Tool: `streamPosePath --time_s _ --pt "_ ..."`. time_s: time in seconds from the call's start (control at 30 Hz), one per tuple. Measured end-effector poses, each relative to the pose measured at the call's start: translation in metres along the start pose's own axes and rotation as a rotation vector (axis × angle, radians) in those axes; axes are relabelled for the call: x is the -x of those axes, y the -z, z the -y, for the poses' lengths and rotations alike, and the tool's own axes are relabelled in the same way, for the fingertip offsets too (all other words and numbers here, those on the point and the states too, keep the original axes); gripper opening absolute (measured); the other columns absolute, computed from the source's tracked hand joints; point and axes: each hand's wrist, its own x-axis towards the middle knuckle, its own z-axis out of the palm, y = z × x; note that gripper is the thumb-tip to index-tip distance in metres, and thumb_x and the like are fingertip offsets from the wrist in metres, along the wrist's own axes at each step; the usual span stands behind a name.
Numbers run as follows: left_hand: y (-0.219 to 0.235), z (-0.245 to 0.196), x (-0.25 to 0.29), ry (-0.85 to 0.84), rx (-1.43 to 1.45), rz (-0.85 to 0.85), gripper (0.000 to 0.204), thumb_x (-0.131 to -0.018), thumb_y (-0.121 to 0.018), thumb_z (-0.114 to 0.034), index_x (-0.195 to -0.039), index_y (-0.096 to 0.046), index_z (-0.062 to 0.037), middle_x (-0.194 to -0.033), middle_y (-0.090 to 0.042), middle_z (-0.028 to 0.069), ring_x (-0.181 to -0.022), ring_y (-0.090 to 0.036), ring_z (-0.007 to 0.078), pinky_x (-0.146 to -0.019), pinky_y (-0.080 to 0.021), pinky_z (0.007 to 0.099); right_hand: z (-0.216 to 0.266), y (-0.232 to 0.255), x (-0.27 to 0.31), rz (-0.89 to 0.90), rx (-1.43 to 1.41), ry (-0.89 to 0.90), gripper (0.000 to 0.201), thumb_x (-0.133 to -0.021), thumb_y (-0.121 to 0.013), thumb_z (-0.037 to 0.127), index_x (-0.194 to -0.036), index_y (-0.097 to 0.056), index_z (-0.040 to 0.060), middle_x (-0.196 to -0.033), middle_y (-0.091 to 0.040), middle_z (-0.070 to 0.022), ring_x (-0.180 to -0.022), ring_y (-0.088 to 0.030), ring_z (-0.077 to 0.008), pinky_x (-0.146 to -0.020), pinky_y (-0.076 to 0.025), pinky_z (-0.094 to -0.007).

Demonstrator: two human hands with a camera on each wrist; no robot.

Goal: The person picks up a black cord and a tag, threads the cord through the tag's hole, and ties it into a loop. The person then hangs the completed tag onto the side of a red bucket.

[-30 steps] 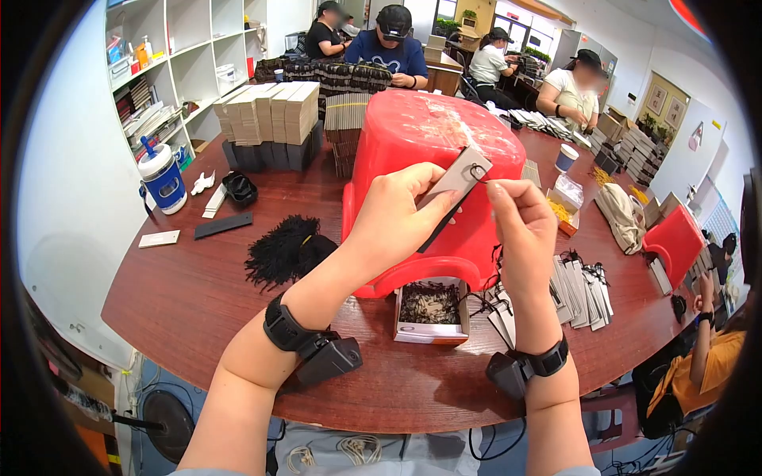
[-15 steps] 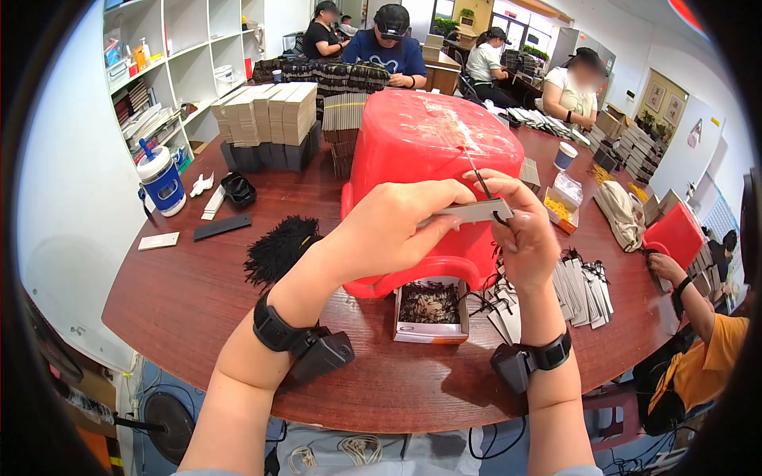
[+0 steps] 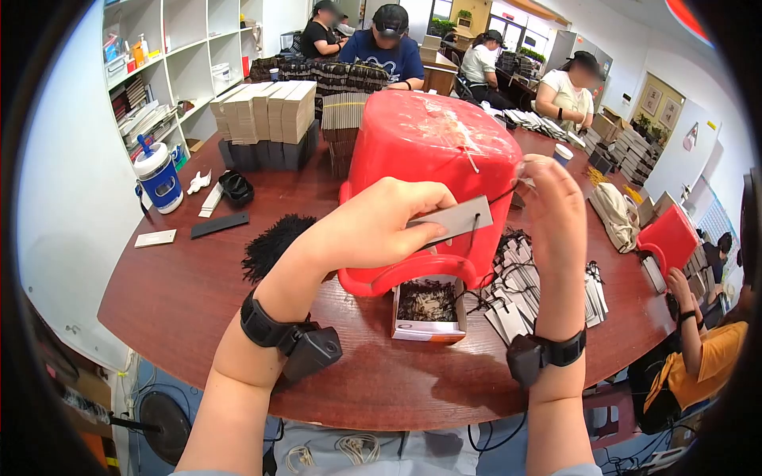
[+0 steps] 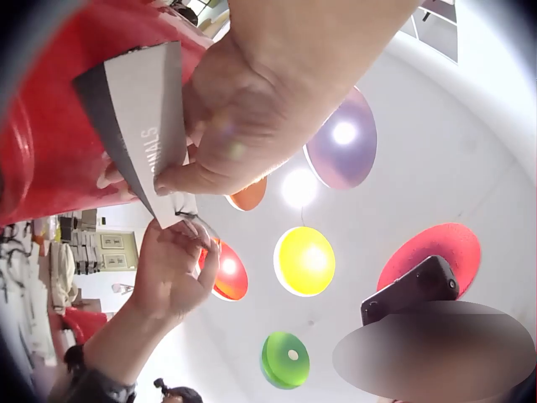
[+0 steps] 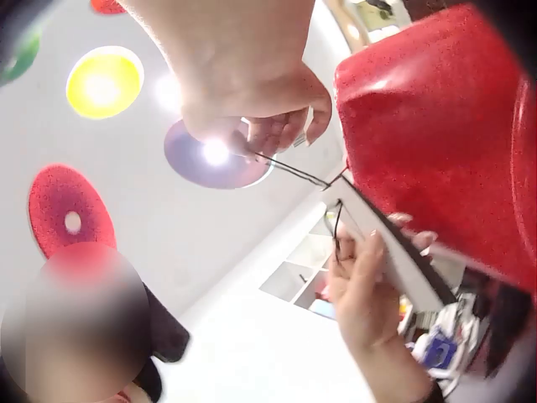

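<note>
In the head view my left hand (image 3: 381, 226) grips a light grey hang tag (image 3: 452, 220) between thumb and fingers, in front of a red plastic stool (image 3: 436, 143). The tag's other face is dark, and the left wrist view shows printed letters on the pale face. A black string (image 3: 502, 195) passes through the hole near the tag's end. Off to the right, my right hand (image 3: 559, 214) pinches the string, drawn out straight from the tag in the right wrist view. A loose part of the string hangs across the tag's face (image 5: 352, 222).
Below the stool stands a small box (image 3: 429, 329) of black strings. Strung tags (image 3: 512, 293) lie to the right. On the left are a black tasselled bundle (image 3: 278, 246), a dark tag (image 3: 220, 225) and a blue-white jug (image 3: 161, 181). Stacked tags (image 3: 266, 111) stand behind; people sit around.
My right hand was at the tag's end with the string half a second ago; it has moved right and up, pulling the string taut. The left hand still holds the tag, now tilted face-on.
</note>
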Motion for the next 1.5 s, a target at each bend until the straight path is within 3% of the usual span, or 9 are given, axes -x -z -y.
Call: streamPosePath --time_s 0.17,0.47,0.67,0.8,0.9,0.93,1.0,1.23,1.5 --pt "0.001 0.002 0.000 0.155 0.318 0.008 0.015 -0.078 -0.052 -0.001 -0.092 -0.049 0.0030 -0.082 -0.058 0.0061 -0.074 -0.052 0.0065 -0.067 -0.042 0.0207 0.022 0.004 0.006 0.431 -1.064 0.001 0.017 -0.079 -0.039 0.008 -0.090 -0.050 0.0015 -0.085 -0.056 -0.0108 -0.065 -0.049 -0.0094 -0.059 -0.040 -0.0265" --pt "-0.006 -0.020 0.004 0.224 0.556 0.046 0.016 -0.078 -0.053 -0.001 -0.093 -0.049 0.0032 -0.084 -0.058 0.0066 -0.075 -0.054 0.0081 -0.067 -0.044 0.0210 0.022 -0.017 0.032 0.265 0.592 0.327 0.028 -0.065 -0.053 -0.013 -0.092 -0.056 -0.0060 -0.090 -0.060 -0.0135 -0.054 -0.055 -0.0053 -0.044 -0.044 -0.0174" --pt "0.001 -0.025 0.010 0.303 0.365 0.115 0.016 -0.078 -0.052 -0.001 -0.093 -0.049 0.0044 -0.079 -0.058 0.0080 -0.072 -0.055 0.0091 -0.063 -0.045 0.0218 0.032 0.015 0.008 -0.260 -0.012 0.321 0.013 -0.076 -0.052 -0.002 -0.089 -0.056 -0.0033 -0.087 -0.060 -0.0155 -0.064 -0.059 -0.0134 -0.054 -0.049 -0.0217" --pt "-0.001 -0.021 0.009 0.294 0.265 0.071 0.016 -0.078 -0.052 -0.001 -0.093 -0.049 0.0048 -0.077 -0.058 0.0065 -0.069 -0.053 0.0072 -0.061 -0.043 0.0207 0.048 0.013 0.034 -0.164 -0.024 0.559 0.005 -0.077 -0.051 -0.001 -0.079 -0.054 -0.0047 -0.080 -0.059 -0.0154 -0.063 -0.059 -0.0202 -0.053 -0.051 -0.0265" --pt "-0.005 -0.026 0.007 0.312 0.205 0.069 0.016 -0.078 -0.052 -0.002 -0.093 -0.049 0.0052 -0.076 -0.058 0.0056 -0.069 -0.052 0.0063 -0.060 -0.042 0.0200 0.076 0.026 0.018 1.173 0.095 0.642 0.025 -0.078 -0.051 0.002 -0.101 -0.048 -0.0032 -0.104 -0.051 -0.0189 -0.085 -0.057 -0.0234 -0.068 -0.048 -0.0326" --pt "-0.007 -0.028 0.008 0.294 0.158 0.031 0.016 -0.079 -0.052 -0.003 -0.092 -0.049 0.0050 -0.076 -0.058 0.0057 -0.068 -0.053 0.0071 -0.059 -0.043 0.0203 0.069 0.021 0.024 1.161 0.096 0.637 0.025 -0.078 -0.051 0.002 -0.101 -0.048 -0.0032 -0.104 -0.051 -0.0189 -0.085 -0.057 -0.0234 -0.068 -0.048 -0.0326" --pt "-0.012 -0.028 0.009 0.287 0.125 0.013 0.016 -0.079 -0.052 -0.003 -0.092 -0.049 0.0048 -0.076 -0.058 0.0058 -0.067 -0.054 0.0078 -0.059 -0.044 0.0206 0.051 0.020 0.041 -0.090 0.131 0.390 0.027 -0.079 -0.050 0.003 -0.105 -0.046 -0.0028 -0.105 -0.051 -0.0181 -0.085 -0.057 -0.0217 -0.067 -0.049 -0.0314" --pt "-0.050 -0.018 -0.001 0.293 0.945 -0.232 0.019 -0.082 -0.046 -0.007 -0.099 -0.046 0.0033 -0.087 -0.058 0.0126 -0.080 -0.059 0.0167 -0.068 -0.048 0.0263 0.024 0.025 0.043 0.039 0.401 -0.182 0.024 -0.084 -0.048 0.017 -0.098 -0.050 -0.0017 -0.087 -0.058 -0.0078 -0.074 -0.058 -0.0123 -0.050 -0.045 -0.0184" --pt "-0.102 -0.021 0.005 0.221 0.940 -0.296 0.029 -0.084 -0.042 -0.006 -0.111 -0.037 0.0027 -0.105 -0.048 0.0109 -0.092 -0.047 0.0118 -0.077 -0.040 0.0235 0.012 0.015 0.103 0.047 0.255 -0.537 0.024 -0.078 -0.057 0.010 -0.097 -0.049 -0.0023 -0.074 -0.059 -0.0046 -0.062 -0.053 -0.0051 -0.053 -0.041 -0.0170"
